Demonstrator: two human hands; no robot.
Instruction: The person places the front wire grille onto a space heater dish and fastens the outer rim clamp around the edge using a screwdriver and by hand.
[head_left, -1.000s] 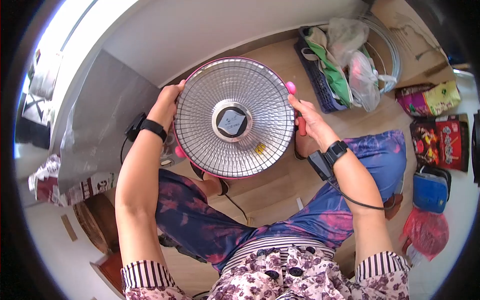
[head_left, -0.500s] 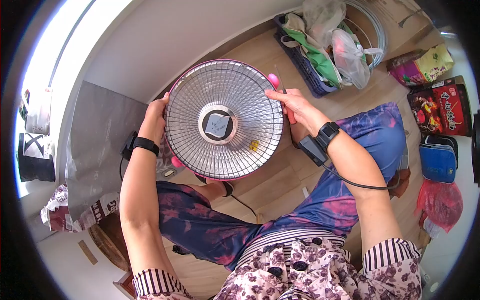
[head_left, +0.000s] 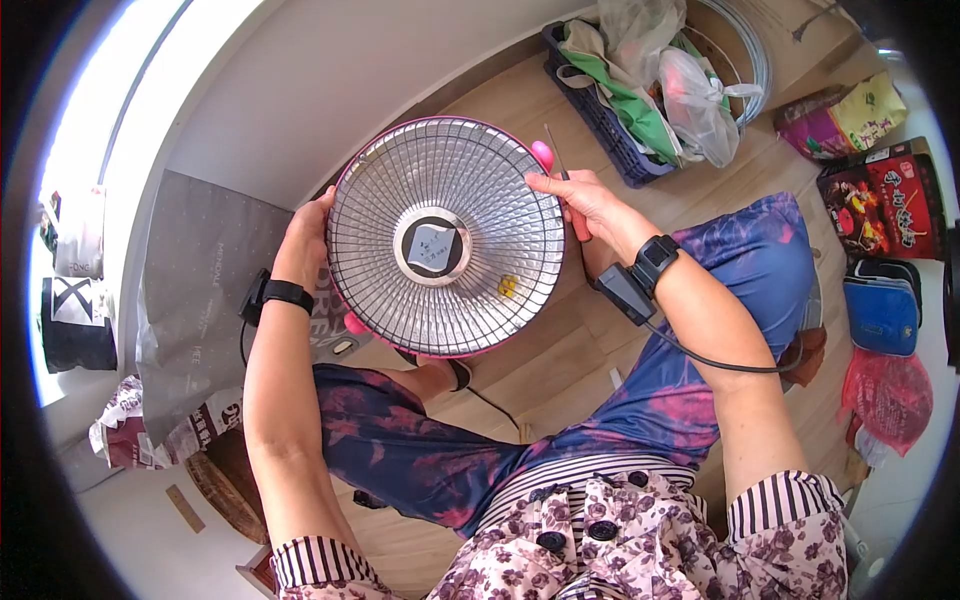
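A round heater [head_left: 500, 200] with a wire grille, silver reflector and pink rim faces up between my hands. My left hand [head_left: 305, 238] is closed on its left edge, the fingers hidden behind the rim. On the upper right edge, my right hand [head_left: 585, 205] grips the rim with the thumb on the grille. That hand also holds a screwdriver [head_left: 581, 228] with a red handle, its thin shaft pointing up and away. Pink knobs show at the heater's upper right and lower left. Both wrists wear black bands with small devices.
A dark crate [head_left: 610, 130] with bags and a coil of wire [head_left: 755, 60] stand at the upper right. Food packages [head_left: 880, 205], a blue case [head_left: 882, 312] and a red bag [head_left: 888, 400] line the right side. Grey sheeting [head_left: 190, 270] leans at the left.
The heater has shifted left in view with both hands on it, and its centre label has turned. The crate and right-side packages have also shifted in view. The screwdriver's shaft now shows.
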